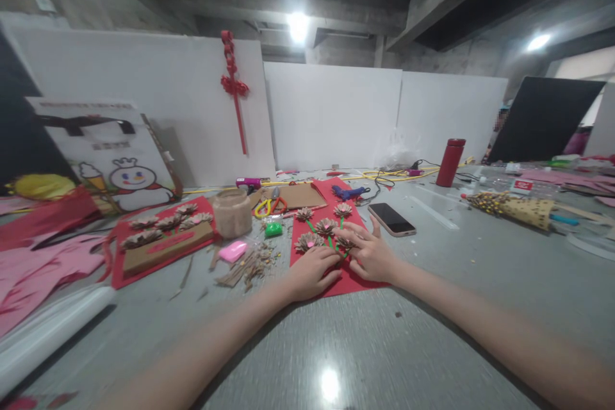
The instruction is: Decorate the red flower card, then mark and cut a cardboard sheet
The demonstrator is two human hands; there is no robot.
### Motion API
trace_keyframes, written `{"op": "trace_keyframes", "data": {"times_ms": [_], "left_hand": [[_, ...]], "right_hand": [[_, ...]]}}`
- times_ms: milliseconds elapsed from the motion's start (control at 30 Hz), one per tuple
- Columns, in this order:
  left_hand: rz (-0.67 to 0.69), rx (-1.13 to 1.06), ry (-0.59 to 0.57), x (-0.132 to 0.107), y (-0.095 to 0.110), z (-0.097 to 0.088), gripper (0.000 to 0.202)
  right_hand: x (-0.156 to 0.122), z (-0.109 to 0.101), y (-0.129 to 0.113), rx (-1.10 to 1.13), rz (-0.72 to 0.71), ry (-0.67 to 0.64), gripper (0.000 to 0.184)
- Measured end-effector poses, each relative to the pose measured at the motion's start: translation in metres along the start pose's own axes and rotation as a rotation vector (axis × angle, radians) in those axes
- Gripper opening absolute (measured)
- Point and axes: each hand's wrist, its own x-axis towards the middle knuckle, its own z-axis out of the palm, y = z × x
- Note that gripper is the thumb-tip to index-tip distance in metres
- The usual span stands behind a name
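Note:
A red paper sheet (pixel 353 282) lies on the grey table in front of me, with several brown paper flowers (pixel 326 226) on green stems stuck to it. My left hand (pixel 313 272) rests on the sheet's lower left part, fingers curled down beside a flower (pixel 308 241). My right hand (pixel 371 251) lies on the sheet just to the right, its fingertips pressed together on a brown flower (pixel 344 242) near the stems. The two hands nearly touch.
A phone (pixel 391 218) lies right of the sheet. Left are cardboard scraps (pixel 247 266), a pink block (pixel 232 251), a jar (pixel 231 212), scissors (pixel 269 206) and a second red flower card (pixel 161 240). A red flask (pixel 450 162), blue glue gun (pixel 348 192) and cables sit behind.

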Motion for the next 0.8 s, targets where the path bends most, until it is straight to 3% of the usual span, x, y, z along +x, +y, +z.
{"op": "trace_keyframes", "data": {"times_ms": [267, 800], "left_hand": [[-0.004, 0.016, -0.022, 0.000, 0.000, -0.001, 0.025], [0.005, 0.048, -0.037, 0.000, 0.002, -0.002, 0.028]], "right_hand": [[0.002, 0.001, -0.001, -0.128, -0.003, -0.029, 0.023], [0.000, 0.011, 0.001, -0.181, -0.039, 0.018, 0.022]]}}
